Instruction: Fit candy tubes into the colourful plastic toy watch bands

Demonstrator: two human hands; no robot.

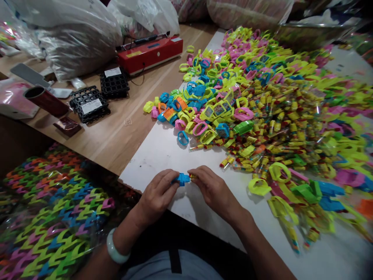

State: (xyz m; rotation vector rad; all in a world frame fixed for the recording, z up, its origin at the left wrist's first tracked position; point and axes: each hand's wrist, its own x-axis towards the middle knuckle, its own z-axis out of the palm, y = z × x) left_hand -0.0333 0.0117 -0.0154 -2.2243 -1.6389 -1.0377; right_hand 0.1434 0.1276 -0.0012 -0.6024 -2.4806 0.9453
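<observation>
My left hand point(159, 194) pinches a small blue plastic toy watch point(183, 179) just above the front edge of the white tabletop. Close to the watch's right end, my right hand point(211, 188) has its fingers closed on a small tube point(192, 176) with yellow and red on it. Most of that tube is hidden by the fingers, and I cannot tell whether its tip touches the watch. Ahead of both hands lies a heap of small yellow-labelled tubes point(284, 116). Beside it, bright toy watches point(199, 89) in blue, yellow, pink, orange and green are piled up.
Left of the white board stand a red box-shaped machine point(151, 53), black plastic trays point(90, 105) and a dark red cylinder point(46, 101). Large plastic bags point(78, 39) fill the back. Below the table's left edge, a clear bag point(61, 217) holds many coloured plastic pieces.
</observation>
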